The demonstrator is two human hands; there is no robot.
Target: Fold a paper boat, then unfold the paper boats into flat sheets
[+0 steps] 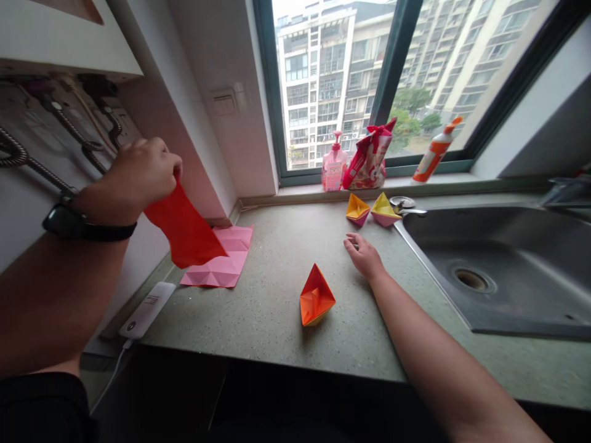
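Observation:
A red sheet of paper (184, 231) hangs from my left hand (141, 172), whose fingers are pinched on its upper edge. The sheet partly covers a pink creased paper (231, 258) lying on the counter. My right hand (364, 255) rests on the countertop with its fingers loosely apart, holding nothing. In front of it, toward me, stands an orange folded paper boat (317, 298). Just beyond the right hand are two more paper boats, one orange and pink (357, 210) and one yellow and pink (385, 211).
A steel sink (434, 271) is set into the counter (277, 246) on the right. A white power bank (148, 311) with a cable lies at the front left. A pink pump bottle (334, 166), a red bag (372, 160) and an orange-and-white bottle (436, 152) line the windowsill.

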